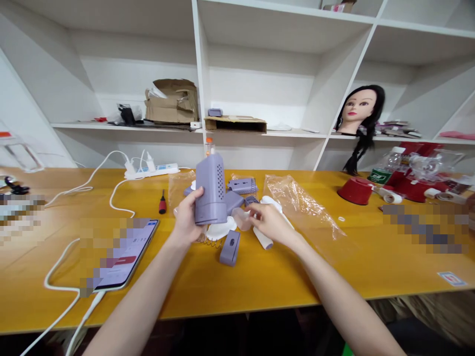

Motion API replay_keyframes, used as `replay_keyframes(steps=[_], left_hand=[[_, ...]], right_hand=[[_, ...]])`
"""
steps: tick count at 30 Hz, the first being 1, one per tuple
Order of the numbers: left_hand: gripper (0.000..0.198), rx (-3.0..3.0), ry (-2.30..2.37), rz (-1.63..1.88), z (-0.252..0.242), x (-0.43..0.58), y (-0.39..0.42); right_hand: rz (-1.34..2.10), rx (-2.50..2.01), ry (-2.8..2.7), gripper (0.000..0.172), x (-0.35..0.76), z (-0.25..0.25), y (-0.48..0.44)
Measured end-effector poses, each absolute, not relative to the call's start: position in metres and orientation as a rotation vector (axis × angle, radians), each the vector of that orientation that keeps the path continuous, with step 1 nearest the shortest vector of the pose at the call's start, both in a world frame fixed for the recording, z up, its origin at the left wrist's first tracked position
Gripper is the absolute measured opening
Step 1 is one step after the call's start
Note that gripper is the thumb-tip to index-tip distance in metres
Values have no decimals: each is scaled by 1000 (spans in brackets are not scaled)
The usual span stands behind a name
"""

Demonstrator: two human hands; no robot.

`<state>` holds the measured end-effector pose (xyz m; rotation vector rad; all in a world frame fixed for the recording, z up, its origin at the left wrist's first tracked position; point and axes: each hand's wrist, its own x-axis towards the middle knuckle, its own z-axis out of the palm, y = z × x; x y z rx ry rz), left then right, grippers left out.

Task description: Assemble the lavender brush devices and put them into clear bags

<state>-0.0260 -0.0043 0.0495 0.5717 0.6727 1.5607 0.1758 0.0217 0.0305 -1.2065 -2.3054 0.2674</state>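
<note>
My left hand [186, 217] is wrapped round a lilac plastic housing [211, 190] with a perforated side, holding it upright above the yellow table [237, 282]. My right hand [267, 221] is closed in a pinch on a small translucent pinkish part [243, 217] just to the right of the housing. Under and around both hands lie loose parts: a lilac handle piece [230, 247], a white round piece [221, 229], a white tube [262, 238] and more lilac parts [242, 186] behind.
A crumpled clear plastic bag [304, 207] lies right of my hands. A red-handled screwdriver [162, 201], a power strip [152, 171] with white cables and a phone [124, 257] lie left. A red bowl [358, 190] and a mannequin head [361, 111] stand at the right, by the white shelves.
</note>
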Motion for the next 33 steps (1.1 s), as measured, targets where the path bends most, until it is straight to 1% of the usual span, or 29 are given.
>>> replay_keyframes(steps=[4, 8, 11, 13, 15, 16, 17, 19, 20, 22, 24, 26, 29, 33], left_hand=[[30, 604, 722, 1388, 38, -25, -3], [28, 587, 823, 1321, 31, -24, -4], [31, 586, 835, 1253, 29, -21, -7], [37, 642, 752, 1148, 25, -17, -9], [45, 722, 611, 983, 19, -12, -11], [50, 752, 536, 888, 16, -10, -11], [55, 770, 468, 794, 12, -8, -12], [63, 779, 377, 655, 8, -4, -14], [64, 781, 364, 623, 7, -3, -15], [62, 780, 401, 640, 10, -3, -17], [61, 759, 483, 712, 15, -4, -19], [63, 738, 542, 765, 19, -5, -21], [61, 755, 593, 761, 20, -6, -23], [57, 786, 523, 786, 19, -11, -22]], right_hand=[[175, -1431, -2214, 18, 203, 39, 32], [181, -1677, -2079, 19, 226, 43, 39], [301, -1632, -1984, 22, 228, 44, 36], [529, -1393, -1944, 33, 219, 43, 31], [853, -1057, -1855, 58, 206, 42, 25], [1007, -906, -1781, 66, 200, 41, 23], [1133, -775, -1721, 67, 194, 40, 21], [1307, -614, -1637, 57, 186, 37, 19], [1342, -580, -1604, 50, 183, 35, 20], [1320, -596, -1554, 43, 181, 32, 20], [1239, -683, -1542, 39, 180, 32, 20], [1167, -804, -1565, 35, 177, 32, 19], [1054, -928, -1636, 33, 174, 36, 18], [884, -1027, -1677, 39, 184, 43, 19]])
